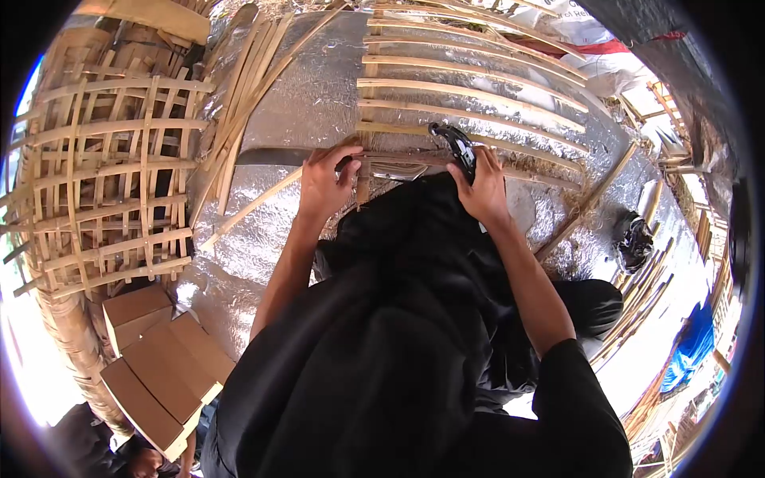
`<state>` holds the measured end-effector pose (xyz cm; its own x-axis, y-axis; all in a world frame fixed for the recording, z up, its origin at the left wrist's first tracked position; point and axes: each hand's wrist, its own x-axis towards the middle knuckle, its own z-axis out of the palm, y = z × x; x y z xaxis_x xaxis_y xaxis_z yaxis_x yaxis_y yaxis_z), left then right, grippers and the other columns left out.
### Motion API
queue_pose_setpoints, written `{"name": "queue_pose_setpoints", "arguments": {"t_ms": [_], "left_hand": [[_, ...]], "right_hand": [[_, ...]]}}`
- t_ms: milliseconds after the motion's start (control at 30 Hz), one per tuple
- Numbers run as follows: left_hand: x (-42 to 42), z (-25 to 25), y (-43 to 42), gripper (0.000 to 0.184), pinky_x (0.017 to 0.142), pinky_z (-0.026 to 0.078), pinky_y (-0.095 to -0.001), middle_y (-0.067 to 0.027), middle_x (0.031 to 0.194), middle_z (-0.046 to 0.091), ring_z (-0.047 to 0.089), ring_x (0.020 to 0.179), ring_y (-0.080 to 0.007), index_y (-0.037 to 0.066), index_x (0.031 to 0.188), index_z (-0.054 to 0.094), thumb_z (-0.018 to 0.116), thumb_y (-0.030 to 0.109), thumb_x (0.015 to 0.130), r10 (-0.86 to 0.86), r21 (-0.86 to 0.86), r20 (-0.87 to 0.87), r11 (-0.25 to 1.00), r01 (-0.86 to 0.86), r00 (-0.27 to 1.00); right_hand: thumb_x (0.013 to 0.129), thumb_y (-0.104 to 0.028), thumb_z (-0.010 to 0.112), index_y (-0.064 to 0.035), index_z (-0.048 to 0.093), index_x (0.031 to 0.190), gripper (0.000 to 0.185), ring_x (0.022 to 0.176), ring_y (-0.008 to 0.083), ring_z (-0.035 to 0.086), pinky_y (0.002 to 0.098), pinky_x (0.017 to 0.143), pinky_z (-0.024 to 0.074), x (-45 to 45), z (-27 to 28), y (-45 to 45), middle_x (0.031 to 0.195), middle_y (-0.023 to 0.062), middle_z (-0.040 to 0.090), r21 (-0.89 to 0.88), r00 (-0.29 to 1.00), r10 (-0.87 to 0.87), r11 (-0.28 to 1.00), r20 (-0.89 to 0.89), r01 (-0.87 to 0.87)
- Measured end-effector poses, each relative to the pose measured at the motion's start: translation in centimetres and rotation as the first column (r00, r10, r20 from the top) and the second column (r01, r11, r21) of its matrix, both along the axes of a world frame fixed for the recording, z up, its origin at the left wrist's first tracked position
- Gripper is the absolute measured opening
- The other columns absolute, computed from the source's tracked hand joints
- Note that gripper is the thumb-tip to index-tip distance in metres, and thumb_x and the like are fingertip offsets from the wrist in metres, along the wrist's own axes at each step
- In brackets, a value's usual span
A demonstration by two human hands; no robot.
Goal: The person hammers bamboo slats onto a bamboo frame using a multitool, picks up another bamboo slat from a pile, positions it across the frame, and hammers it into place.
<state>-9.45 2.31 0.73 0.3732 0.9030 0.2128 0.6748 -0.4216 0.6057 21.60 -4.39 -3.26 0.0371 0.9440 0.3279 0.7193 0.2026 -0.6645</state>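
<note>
My left hand [323,187] is curled, thumb and index finger at the left end of a bamboo slat [398,158], where it meets an upright strip [363,187]. A long dark curved blade [275,156] lies just left of those fingers; its far end is hidden by the hand. In my right hand [484,190] is a black and silver hand tool [457,146], like a stapler, its nose pointing up and left over the slats. Several pale parallel slats [470,90] lie beyond both hands, joined to the upright strip at their left ends.
A woven bamboo panel [111,179] stands at the left, beside loose strips [247,103]. Cardboard boxes [163,374] and part of another person [80,442] are at lower left. A crumpled black item [633,241], more sticks [637,299] and a blue sheet [692,346] lie right.
</note>
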Motion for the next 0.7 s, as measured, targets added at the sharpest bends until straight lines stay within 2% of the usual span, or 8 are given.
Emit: {"name": "queue_pose_setpoints", "arguments": {"t_ms": [200, 233, 333, 400, 433, 533, 600, 700], "left_hand": [[0.3, -0.2, 0.0, 0.02, 0.085, 0.057, -0.0423, -0.0142, 0.105, 0.077, 0.072, 0.096, -0.0324, 0.007, 0.111, 0.075, 0.076, 0.01, 0.092, 0.007, 0.059, -0.013, 0.998, -0.006, 1.0], [0.5, -0.1, -0.2, 0.021, 0.083, 0.057, -0.0411, -0.0145, 0.105, 0.077, 0.073, 0.093, -0.0307, 0.006, 0.113, 0.074, 0.077, 0.01, 0.092, 0.054, -0.014, 0.031, 0.998, -0.054, 0.998], [1.5, -0.1, -2.0, 0.027, 0.076, 0.058, -0.0381, -0.015, 0.102, 0.077, 0.074, 0.086, -0.0266, 0.004, 0.118, 0.07, 0.078, 0.011, 0.092, 0.248, -0.162, 0.121, 0.96, -0.227, 0.961], [2.4, -0.6, -3.5, 0.033, 0.072, 0.057, -0.0368, -0.0146, 0.098, 0.076, 0.073, 0.082, -0.0253, 0.003, 0.121, 0.068, 0.079, 0.011, 0.09, 0.411, -0.163, 0.156, 0.907, -0.387, 0.898], [2.9, 0.3, -4.3, 0.041, 0.07, 0.057, -0.0343, -0.0159, 0.095, 0.076, 0.073, 0.081, -0.0218, -0.003, 0.124, 0.063, 0.081, 0.014, 0.091, 0.491, -0.347, 0.084, 0.83, -0.436, 0.867], [2.5, -2.1, -5.4, 0.041, 0.068, 0.057, -0.0331, -0.0161, 0.095, 0.076, 0.074, 0.081, -0.0193, -0.006, 0.122, 0.064, 0.08, 0.017, 0.093, 0.518, -0.526, 0.348, 0.798, -0.295, 0.781], [1.3, -2.4, -5.6, 0.044, 0.068, 0.057, -0.0333, -0.0146, 0.087, 0.076, 0.074, 0.076, -0.0195, -0.007, 0.121, 0.064, 0.082, 0.023, 0.092, 0.554, -0.617, 0.235, 0.72, -0.318, 0.798], [1.2, -2.3, -5.0, 0.044, 0.068, 0.057, -0.0335, -0.0135, 0.079, 0.075, 0.073, 0.072, -0.0204, -0.006, 0.119, 0.064, 0.082, 0.024, 0.091, 0.558, -0.629, 0.166, 0.695, -0.348, 0.813]], "right_hand": [[0.092, -0.022, 0.077, 0.005, 0.059, 0.114, 0.039, 0.096, 0.0438, 0.06, 0.0518, 0.086, 0.047, -0.7, 2.8, -0.3, 0.101, 0.0222, 0.064, 0.096, 0.995, -0.016, 0.995, 0.101, 0.006], [0.093, -0.022, 0.077, 0.0045, 0.059, 0.114, 0.038, 0.094, 0.0437, 0.061, 0.052, 0.085, 0.0482, -1.3, 4.3, -0.6, 0.1, 0.022, 0.065, 0.138, 0.988, -0.029, 0.99, 0.15, 0.008], [0.097, -0.025, 0.073, 0.0022, 0.059, 0.114, 0.035, 0.085, 0.0451, 0.067, 0.054, 0.074, 0.0535, -3.7, 6.2, -1.9, 0.096, 0.0224, 0.067, -0.146, 0.997, 0.006, 0.989, -0.082, -0.018], [0.101, -0.027, 0.068, 0.0001, 0.055, 0.107, 0.03, 0.07, 0.0482, 0.068, 0.0567, 0.062, 0.0553, -5.7, 7.4, -1.6, 0.077, 0.0237, 0.065, -0.208, 0.995, 0.052, 0.976, -0.082, -0.068], [0.101, -0.027, 0.067, -0.0002, 0.054, 0.105, 0.03, 0.068, 0.0486, 0.067, 0.0571, 0.061, 0.0551, -6.3, 7.5, -1.3, 0.072, 0.0236, 0.064, -0.264, 0.995, 0.077, 0.96, -0.066, -0.092], [0.102, -0.029, 0.065, -0.0002, 0.051, 0.101, 0.033, 0.064, 0.0493, 0.067, 0.0579, 0.058, 0.0547, -8.1, 8.0, -0.6, 0.063, 0.0253, 0.062, -0.236, 0.98, 0.084, 0.963, -0.18, -0.126], [0.102, -0.031, 0.065, 0.0006, 0.051, 0.102, 0.035, 0.065, 0.0498, 0.067, 0.0586, 0.059, 0.0549, -9.3, 8.2, -0.9, 0.068, 0.0272, 0.065, -0.237, 0.963, 0.057, 0.964, -0.263, -0.122], [0.103, -0.03, 0.064, 0.0022, 0.05, 0.103, 0.035, 0.063, 0.0491, 0.067, 0.0559, 0.056, 0.0554, -9.5, 6.3, -0.5, 0.067, 0.0259, 0.064, -0.252, 0.992, 0.125, 0.961, 0.02, -0.116]]}}
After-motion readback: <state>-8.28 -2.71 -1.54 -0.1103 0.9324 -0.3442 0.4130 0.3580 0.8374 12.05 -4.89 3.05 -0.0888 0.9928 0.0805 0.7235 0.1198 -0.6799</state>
